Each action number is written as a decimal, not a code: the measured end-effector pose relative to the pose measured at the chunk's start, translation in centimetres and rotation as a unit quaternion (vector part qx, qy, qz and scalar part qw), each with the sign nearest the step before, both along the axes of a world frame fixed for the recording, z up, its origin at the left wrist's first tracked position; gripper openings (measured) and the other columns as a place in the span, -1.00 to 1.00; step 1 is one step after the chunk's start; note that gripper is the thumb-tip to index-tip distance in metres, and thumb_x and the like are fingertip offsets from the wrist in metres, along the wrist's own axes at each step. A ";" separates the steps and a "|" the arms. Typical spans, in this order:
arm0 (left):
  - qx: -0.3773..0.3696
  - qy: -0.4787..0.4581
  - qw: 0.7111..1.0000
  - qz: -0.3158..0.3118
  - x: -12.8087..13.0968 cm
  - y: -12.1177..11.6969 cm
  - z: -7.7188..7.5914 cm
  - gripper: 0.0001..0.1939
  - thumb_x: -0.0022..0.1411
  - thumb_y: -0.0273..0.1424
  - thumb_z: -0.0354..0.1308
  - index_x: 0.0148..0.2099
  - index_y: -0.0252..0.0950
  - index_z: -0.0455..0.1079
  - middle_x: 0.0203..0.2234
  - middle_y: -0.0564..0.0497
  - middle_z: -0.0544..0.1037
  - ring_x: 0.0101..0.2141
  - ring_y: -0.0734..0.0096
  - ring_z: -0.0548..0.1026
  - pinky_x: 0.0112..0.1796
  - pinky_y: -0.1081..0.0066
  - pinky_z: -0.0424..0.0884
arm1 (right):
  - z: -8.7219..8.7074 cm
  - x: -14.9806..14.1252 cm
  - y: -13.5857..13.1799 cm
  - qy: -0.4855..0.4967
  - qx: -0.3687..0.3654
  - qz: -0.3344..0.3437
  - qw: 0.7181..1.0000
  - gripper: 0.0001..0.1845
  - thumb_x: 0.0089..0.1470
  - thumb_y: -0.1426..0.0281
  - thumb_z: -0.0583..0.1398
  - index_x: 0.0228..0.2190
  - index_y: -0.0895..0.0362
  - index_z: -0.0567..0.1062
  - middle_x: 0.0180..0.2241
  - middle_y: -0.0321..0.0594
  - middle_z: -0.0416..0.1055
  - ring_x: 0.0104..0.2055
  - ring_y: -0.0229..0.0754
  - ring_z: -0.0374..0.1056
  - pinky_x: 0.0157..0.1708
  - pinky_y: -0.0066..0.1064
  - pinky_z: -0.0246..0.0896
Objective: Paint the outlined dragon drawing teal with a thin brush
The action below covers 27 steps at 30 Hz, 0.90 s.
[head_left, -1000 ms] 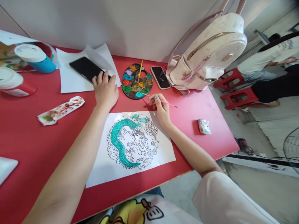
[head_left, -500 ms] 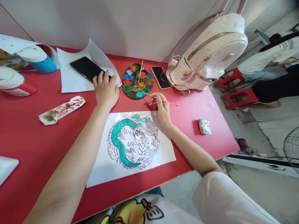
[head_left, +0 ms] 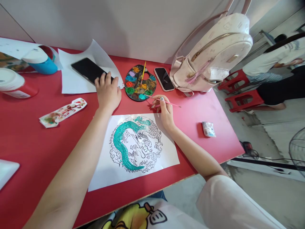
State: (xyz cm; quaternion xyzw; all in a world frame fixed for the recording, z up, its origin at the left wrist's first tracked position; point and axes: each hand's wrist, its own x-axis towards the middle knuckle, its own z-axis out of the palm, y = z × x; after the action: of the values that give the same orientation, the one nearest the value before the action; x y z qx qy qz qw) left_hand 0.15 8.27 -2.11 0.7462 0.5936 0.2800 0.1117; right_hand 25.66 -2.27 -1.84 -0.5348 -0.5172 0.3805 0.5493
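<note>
My right hand pinches a thin pink paintbrush. The brush tip is at the turquoise well of the dark oval palette, where a yellow-handled brush also lies. My left hand rests with fingers spread on the lower right end of a black phone, which lies on white sheets. Between my forearms is a paper with a round dragon line drawing; the dragon's left body curve is painted turquoise, while its head and outer parts are uncoloured.
A white-and-red bottle and a blue-and-white bottle stand at left, near a paint-stained strip. Beyond the palette lie a second phone and a cream backpack. A small packet sits at right. People sit on red stools.
Almost nothing differs. The pink brush stays at the turquoise well, and my left hand keeps its place on the phone.
</note>
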 end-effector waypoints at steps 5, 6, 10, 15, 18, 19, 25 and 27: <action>0.009 0.003 1.000 0.004 0.1 0.0 -0.2 -0.48 0.52 -0.17 0.18 0.46 0.09 0.51 0.61 -0.06 0.44 0.64 -0.33 0.22 0.60 -0.49 0.04 | -0.2 0.3 0.0 -0.022 0.005 0.017 1.000 -0.40 0.51 -0.27 0.15 -0.08 -0.03 0.62 -0.24 -0.17 0.52 -0.24 -0.13 0.52 -0.29 -0.29 0.53; 0.015 0.002 1.000 0.006 0.2 -0.1 -0.3 -0.48 0.53 -0.17 0.16 0.45 0.09 0.51 0.60 -0.07 0.45 0.63 -0.33 0.23 0.60 -0.49 0.04 | -0.2 0.3 0.0 -0.026 0.006 0.019 0.999 -0.39 0.52 -0.28 0.15 -0.07 -0.03 0.62 -0.23 -0.17 0.52 -0.23 -0.12 0.53 -0.29 -0.29 0.53; 0.010 0.003 1.000 0.005 0.2 -0.2 0.0 -0.49 0.53 -0.16 0.17 0.45 0.09 0.52 0.59 -0.07 0.46 0.63 -0.34 0.22 0.60 -0.49 0.03 | -0.3 0.3 0.1 -0.016 0.006 0.015 1.000 -0.42 0.52 -0.24 0.18 -0.07 -0.02 0.65 -0.22 -0.15 0.55 -0.22 -0.12 0.53 -0.28 -0.30 0.53; -0.005 -0.002 1.000 0.005 0.3 -0.2 0.3 -0.48 0.49 -0.20 0.20 0.43 0.06 0.53 0.61 -0.10 0.43 0.64 -0.38 0.21 0.60 -0.53 0.01 | -0.3 0.3 0.1 0.003 0.012 0.028 1.000 -0.45 0.52 -0.21 0.22 -0.07 -0.02 0.67 -0.20 -0.15 0.59 -0.22 -0.12 0.53 -0.25 -0.28 0.55; 0.017 -0.004 1.000 0.012 0.4 -0.3 0.2 -0.50 0.53 -0.23 0.12 0.43 0.09 0.53 0.56 -0.07 0.50 0.63 -0.31 0.24 0.60 -0.51 0.04 | -0.4 0.2 0.1 0.009 0.022 0.033 0.999 -0.46 0.52 -0.20 0.22 -0.07 -0.02 0.67 -0.21 -0.15 0.60 -0.22 -0.12 0.54 -0.24 -0.27 0.55; 0.020 -0.004 1.000 0.014 0.5 -0.4 0.1 -0.50 0.54 -0.23 0.11 0.43 0.10 0.53 0.55 -0.07 0.51 0.63 -0.30 0.25 0.60 -0.50 0.04 | -0.4 0.2 0.1 0.013 0.025 0.034 0.999 -0.47 0.52 -0.19 0.23 -0.07 -0.02 0.67 -0.21 -0.15 0.60 -0.22 -0.12 0.54 -0.24 -0.27 0.55; 0.016 -0.023 0.999 0.016 0.7 -0.4 0.0 -0.49 0.50 -0.31 0.09 0.40 0.03 0.56 0.58 -0.07 0.48 0.63 -0.33 0.24 0.61 -0.53 -0.01 | -0.5 0.3 0.1 0.011 0.027 0.040 0.999 -0.46 0.53 -0.19 0.23 -0.06 0.00 0.69 -0.20 -0.15 0.62 -0.20 -0.12 0.55 -0.20 -0.28 0.55; 0.019 -0.024 0.999 0.018 0.7 -0.3 -0.1 -0.48 0.50 -0.32 0.11 0.41 0.03 0.55 0.58 -0.07 0.48 0.63 -0.34 0.24 0.61 -0.53 0.00 | -0.4 0.3 0.1 0.000 0.021 0.041 0.999 -0.43 0.53 -0.21 0.21 -0.05 0.01 0.70 -0.19 -0.14 0.63 -0.19 -0.12 0.56 -0.19 -0.27 0.54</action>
State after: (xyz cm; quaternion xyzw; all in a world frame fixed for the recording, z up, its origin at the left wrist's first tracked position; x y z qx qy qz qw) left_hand 0.82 7.99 -2.20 0.7302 0.5989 0.3112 0.1063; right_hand 25.98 -2.21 -2.26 -0.5016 -0.5468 0.3913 0.5443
